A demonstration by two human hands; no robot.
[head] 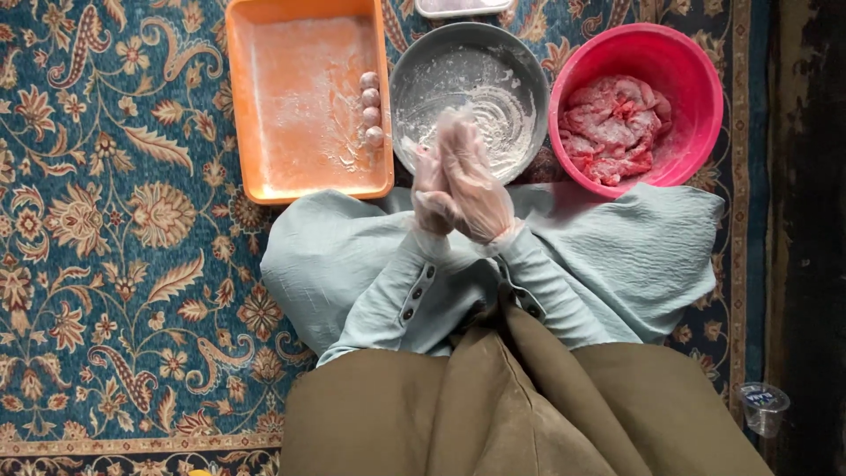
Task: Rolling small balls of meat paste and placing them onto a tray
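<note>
Both hands are pressed together palm to palm above the near rim of the grey metal bowl, each in a thin clear plastic glove. The left hand lies partly behind the right hand, and their fingers are laid flat and close against one another, pointing away from the body toward the bowl; whether anything is caught between the palms cannot be told, since the gloves and the blur of the hands hide it. The bowl sits on the patterned blue carpet just beyond the person's lap and holds a loose layer of white flour smeared up its inside. To its left, touching or nearly touching it, is an orange rectangular tray, dusted with flour, and along the tray's right edge stand four small floured balls in a row, one behind the other. To the right of the bowl is a round pink tub holding a heap of pink minced meat with pale patches on it. The edge of a pale container shows at the far side of the carpet, behind the bowl. The person's pale green sleeves and robe spread across the carpet under the hands, with a brown cloth over the lap. A small clear plastic cup stands on the dark floor off the carpet's right edge.
</note>
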